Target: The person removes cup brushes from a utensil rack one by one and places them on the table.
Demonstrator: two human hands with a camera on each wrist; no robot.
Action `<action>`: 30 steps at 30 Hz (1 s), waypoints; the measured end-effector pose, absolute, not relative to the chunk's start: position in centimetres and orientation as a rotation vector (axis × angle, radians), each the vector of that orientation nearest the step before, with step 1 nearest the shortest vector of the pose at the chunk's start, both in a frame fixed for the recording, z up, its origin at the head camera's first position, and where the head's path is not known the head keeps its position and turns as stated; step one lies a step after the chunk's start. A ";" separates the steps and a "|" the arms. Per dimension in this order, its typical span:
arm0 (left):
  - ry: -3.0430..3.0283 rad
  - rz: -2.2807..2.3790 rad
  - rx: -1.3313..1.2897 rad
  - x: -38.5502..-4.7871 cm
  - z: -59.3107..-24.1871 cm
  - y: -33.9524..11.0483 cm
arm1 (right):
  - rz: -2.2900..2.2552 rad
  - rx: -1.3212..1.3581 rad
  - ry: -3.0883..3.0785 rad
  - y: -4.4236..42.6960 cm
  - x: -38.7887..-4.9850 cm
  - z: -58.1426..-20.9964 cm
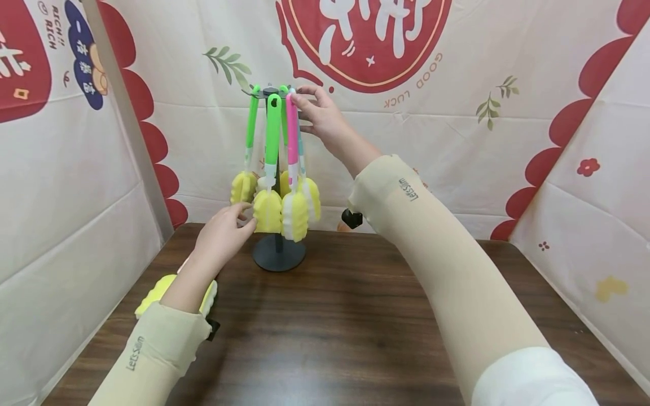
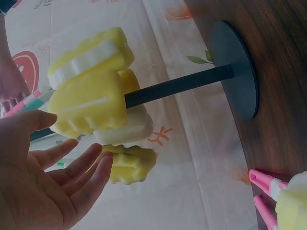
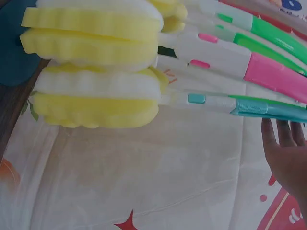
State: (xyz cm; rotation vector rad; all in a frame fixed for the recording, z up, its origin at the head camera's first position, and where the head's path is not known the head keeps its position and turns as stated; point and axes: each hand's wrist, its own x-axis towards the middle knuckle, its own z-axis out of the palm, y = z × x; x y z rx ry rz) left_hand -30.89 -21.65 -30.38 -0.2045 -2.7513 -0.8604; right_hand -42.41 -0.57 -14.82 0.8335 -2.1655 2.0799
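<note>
Has left hand (image 1: 219,235) relaxed by sponge head (image 1: 267,211), right hand (image 1: 324,115) at teal-handled brush (image 3: 252,106) on black brush-laden stand (image 1: 279,258); can't tell if pinching

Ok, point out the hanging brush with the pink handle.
The pink brush, right of the front green brush; the other handles visible on the stand are green or blue.

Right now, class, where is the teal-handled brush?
In the head view, the teal-handled brush hangs at the right side of the dark stand, partly behind the hanging pink-handled brush and close to the right hand.
</note>
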 end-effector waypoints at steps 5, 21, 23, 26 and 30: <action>-2.722 -0.880 -0.188 -31.1 -30.4 -21.6 | 1.984 0.834 -2.208 -0.4 -41.6 -14.6; -2.619 -1.048 -0.226 -31.9 -30.6 -20.6 | 1.777 0.686 -2.304 0.0 -39.4 -13.9; -2.619 -1.065 -0.216 -32.1 -30.7 -20.4 | 1.774 0.657 -2.306 0.1 -39.2 -14.0; -2.616 -1.109 -0.201 -32.4 -31.0 -20.1 | 1.755 0.605 -2.309 0.1 -39.0 -14.0; -2.605 -1.160 -0.191 -32.6 -31.6 -19.8 | 1.715 0.571 -2.300 0.1 -38.8 -14.3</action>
